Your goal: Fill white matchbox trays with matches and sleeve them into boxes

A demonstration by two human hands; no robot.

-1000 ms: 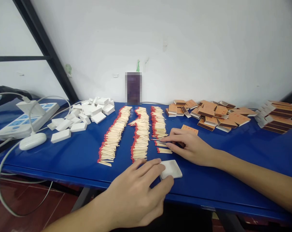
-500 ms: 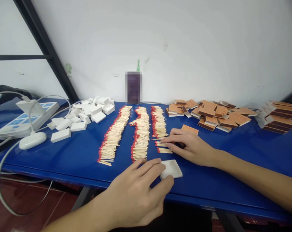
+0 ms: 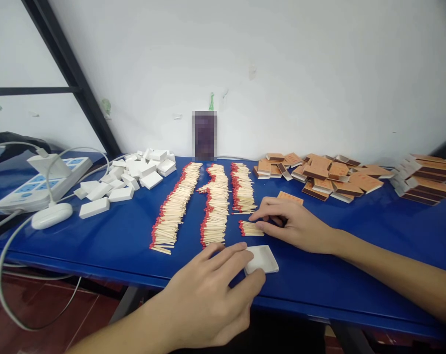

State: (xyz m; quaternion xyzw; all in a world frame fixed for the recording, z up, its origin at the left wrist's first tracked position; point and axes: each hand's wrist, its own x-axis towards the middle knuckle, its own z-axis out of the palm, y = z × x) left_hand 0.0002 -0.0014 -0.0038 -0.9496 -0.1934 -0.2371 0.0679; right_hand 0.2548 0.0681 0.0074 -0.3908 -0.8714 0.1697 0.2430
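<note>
My left hand (image 3: 215, 290) is closed on the left end of a small white matchbox tray (image 3: 264, 259), its hollow side up on the blue table near the front edge. The tray's floor looks bare where it shows. Just behind it, my right hand (image 3: 287, 223) bends its thumb and forefinger over a small bunch of red-tipped matches (image 3: 248, 228), pressing on them against the table. Its other fingers are curled under. Beyond the fingertips lies the right-hand row of matches (image 3: 243, 189). Two longer match rows, a middle one (image 3: 215, 211) and a left one (image 3: 176, 206), run alongside.
White trays (image 3: 134, 172) are heaped at the back left, near a power strip (image 3: 42, 184) with cables. Orange matchbox sleeves (image 3: 318, 169) lie piled at the back right; one sleeve (image 3: 289, 197) lies behind my right hand. Stacked matchboxes (image 3: 427, 179) stand at far right.
My right hand has drawn a few matches toward me, merging two small groups into one bunch apart from the right-hand row. My left hand and the tray stay in place.
</note>
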